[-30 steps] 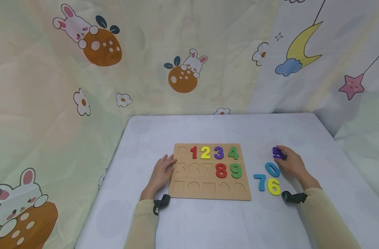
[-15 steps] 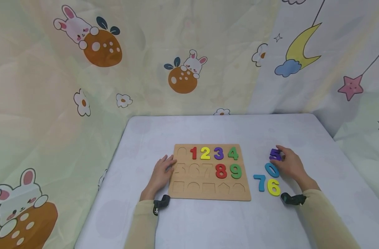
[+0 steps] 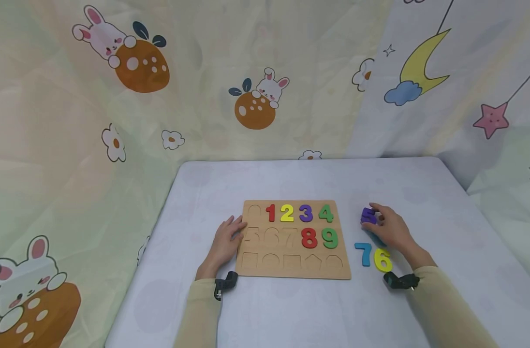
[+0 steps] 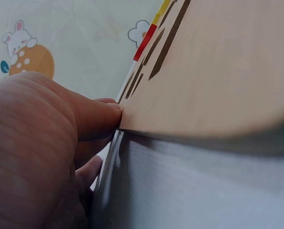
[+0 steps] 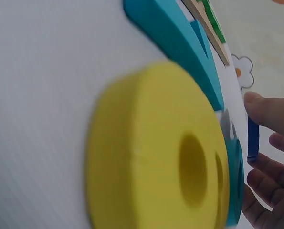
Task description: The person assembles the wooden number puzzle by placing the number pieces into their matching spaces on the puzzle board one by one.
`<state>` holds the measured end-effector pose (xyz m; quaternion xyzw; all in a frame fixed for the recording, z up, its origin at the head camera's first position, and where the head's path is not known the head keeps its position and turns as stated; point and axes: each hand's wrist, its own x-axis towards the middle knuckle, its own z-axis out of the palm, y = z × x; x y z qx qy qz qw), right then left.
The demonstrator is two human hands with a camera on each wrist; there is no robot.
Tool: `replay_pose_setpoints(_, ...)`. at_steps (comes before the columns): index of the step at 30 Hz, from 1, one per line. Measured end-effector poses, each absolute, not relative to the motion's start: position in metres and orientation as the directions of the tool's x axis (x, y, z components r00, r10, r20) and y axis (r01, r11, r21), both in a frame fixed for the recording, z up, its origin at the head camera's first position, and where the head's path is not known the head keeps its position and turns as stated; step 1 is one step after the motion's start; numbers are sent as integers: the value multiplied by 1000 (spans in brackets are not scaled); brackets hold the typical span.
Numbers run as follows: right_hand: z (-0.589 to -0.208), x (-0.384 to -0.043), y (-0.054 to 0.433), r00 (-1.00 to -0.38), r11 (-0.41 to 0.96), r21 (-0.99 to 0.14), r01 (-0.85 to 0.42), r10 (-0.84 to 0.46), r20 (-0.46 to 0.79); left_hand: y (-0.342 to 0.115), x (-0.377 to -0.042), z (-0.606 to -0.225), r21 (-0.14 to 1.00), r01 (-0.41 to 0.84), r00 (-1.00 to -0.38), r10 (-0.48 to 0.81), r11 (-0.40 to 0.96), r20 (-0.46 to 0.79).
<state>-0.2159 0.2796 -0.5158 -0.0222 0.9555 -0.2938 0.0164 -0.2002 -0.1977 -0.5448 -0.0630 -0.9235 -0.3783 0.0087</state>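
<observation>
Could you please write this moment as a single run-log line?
right hand: pinches purple five | left hand: touches left edge of board | loose on table: yellow six, blue seven, blue zero | slot for five: empty

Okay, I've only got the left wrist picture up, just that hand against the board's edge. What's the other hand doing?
Observer: The right hand pinches a purple number piece.
Operator: My angle on the board is too flat to read. Which pieces sit in its middle row?
Observer: By the head view, the board has a red 8 and a green 9 in that row.
Operator: And is anything lying loose off the board's right side?
Observer: Yes, a blue 7 lies on the table just right of the board, not touching it.
</observation>
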Motion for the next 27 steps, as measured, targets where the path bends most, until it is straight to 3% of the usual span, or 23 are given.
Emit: replay_pose_setpoints(27,-521,-210,208,-983,785,-598,-162,-183,25,-198,-200,-546,685,106,-993,111,721,37)
